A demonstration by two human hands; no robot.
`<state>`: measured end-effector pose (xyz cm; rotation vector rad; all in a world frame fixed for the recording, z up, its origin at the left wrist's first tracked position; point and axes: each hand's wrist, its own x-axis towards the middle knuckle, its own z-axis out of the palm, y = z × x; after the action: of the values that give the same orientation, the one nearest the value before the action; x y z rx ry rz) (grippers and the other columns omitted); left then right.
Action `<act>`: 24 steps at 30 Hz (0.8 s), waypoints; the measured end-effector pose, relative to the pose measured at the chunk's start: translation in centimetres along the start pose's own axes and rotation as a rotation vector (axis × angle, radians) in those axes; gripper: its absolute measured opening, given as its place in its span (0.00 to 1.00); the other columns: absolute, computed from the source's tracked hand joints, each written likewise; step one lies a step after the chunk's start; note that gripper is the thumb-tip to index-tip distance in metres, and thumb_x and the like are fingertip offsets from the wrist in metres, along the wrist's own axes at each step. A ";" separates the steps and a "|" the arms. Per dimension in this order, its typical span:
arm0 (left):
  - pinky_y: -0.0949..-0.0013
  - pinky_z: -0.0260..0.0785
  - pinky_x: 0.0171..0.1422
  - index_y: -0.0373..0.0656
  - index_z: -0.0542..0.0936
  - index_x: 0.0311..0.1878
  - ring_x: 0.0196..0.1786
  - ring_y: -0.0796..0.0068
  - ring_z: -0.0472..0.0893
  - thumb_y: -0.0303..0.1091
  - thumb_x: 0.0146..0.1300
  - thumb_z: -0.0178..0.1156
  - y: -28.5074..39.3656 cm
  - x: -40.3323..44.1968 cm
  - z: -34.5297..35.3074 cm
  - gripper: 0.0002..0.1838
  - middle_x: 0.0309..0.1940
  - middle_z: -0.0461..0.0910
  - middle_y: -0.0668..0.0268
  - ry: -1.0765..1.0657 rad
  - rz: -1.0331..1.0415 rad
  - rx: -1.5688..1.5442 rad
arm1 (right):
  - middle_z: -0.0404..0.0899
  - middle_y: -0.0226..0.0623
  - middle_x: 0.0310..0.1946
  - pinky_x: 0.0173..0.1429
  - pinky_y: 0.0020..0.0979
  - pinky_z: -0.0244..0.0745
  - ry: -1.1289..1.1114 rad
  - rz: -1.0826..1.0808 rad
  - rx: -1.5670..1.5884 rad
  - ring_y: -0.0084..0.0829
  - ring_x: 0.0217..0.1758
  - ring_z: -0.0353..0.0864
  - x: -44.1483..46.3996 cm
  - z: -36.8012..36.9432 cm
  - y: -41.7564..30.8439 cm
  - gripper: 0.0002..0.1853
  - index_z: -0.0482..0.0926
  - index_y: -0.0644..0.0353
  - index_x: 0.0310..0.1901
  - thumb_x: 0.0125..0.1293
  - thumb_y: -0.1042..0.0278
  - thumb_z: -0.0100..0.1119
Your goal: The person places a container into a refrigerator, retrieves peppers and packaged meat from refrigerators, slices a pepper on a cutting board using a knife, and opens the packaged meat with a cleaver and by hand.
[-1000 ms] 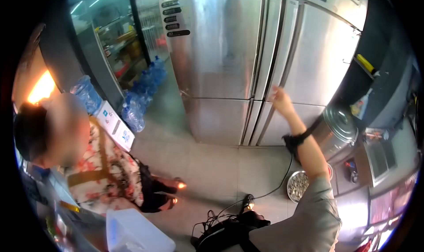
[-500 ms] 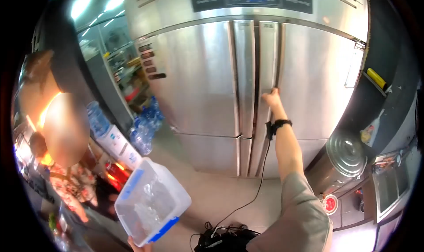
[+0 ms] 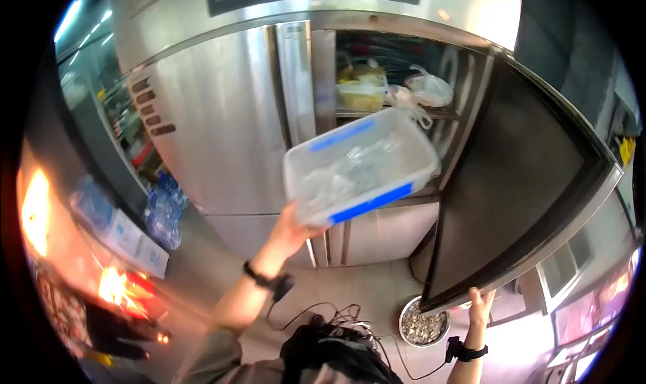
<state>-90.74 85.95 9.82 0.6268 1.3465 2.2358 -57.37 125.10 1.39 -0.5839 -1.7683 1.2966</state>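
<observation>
The left hand (image 3: 291,232) grips the near left corner of a translucent rectangular plastic tub with blue handles (image 3: 418,142), tilted in front of the stainless-steel refrigerator's (image 3: 222,128) open upper compartment. The right hand (image 3: 480,307) is closed on the edge of the dark-lined open door (image 3: 515,175). Inside, a white plastic bag (image 3: 432,90) sits beside a clear container of yellowish contents (image 3: 362,98).

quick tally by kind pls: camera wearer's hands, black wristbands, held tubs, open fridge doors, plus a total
Hands: 2 (left hand, right hand)
Black wristbands: 2
Held tub: 1
Open fridge door: 1
Total: 6
</observation>
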 end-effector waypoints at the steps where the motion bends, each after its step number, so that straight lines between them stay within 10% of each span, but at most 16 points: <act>1: 0.50 0.71 0.65 0.47 0.61 0.73 0.67 0.54 0.72 0.54 0.69 0.56 0.8 3.9 2.6 0.35 0.73 0.62 0.55 -0.071 -0.111 -0.316 | 0.72 0.43 0.55 0.65 0.40 0.66 0.070 -0.112 -0.036 0.39 0.59 0.71 0.1 -0.8 0.8 0.29 0.71 0.67 0.60 0.57 0.64 0.64; 9: 0.46 0.77 0.54 0.52 0.64 0.71 0.66 0.56 0.72 0.57 0.74 0.48 9.2 26.4 15.1 0.29 0.67 0.69 0.59 -0.076 -0.109 -0.221 | 0.72 0.49 0.56 0.67 0.45 0.63 0.289 -0.276 -0.176 0.47 0.60 0.71 -0.3 0.3 6.1 0.37 0.71 0.68 0.59 0.58 0.46 0.67; 18: 0.38 0.70 0.61 0.51 0.64 0.73 0.65 0.53 0.73 0.65 0.70 0.50 11.3 46.2 7.5 0.36 0.69 0.68 0.58 -0.006 -0.010 -0.066 | 0.69 0.46 0.61 0.70 0.42 0.60 0.317 -0.259 -0.143 0.40 0.63 0.68 -1.3 0.6 9.2 0.44 0.61 0.69 0.66 0.60 0.43 0.68; 24: 0.47 0.65 0.71 0.41 0.47 0.79 0.75 0.49 0.63 0.64 0.69 0.52 15.2 45.0 10.4 0.49 0.76 0.57 0.51 0.496 0.086 0.029 | 0.72 0.44 0.57 0.67 0.42 0.64 0.264 -0.198 -0.081 0.40 0.59 0.71 -1.4 2.4 7.6 0.47 0.66 0.71 0.63 0.56 0.38 0.71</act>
<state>-122.58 113.30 34.40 0.1363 1.6051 2.5515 -59.49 125.49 -6.45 -0.5803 -1.6196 0.9694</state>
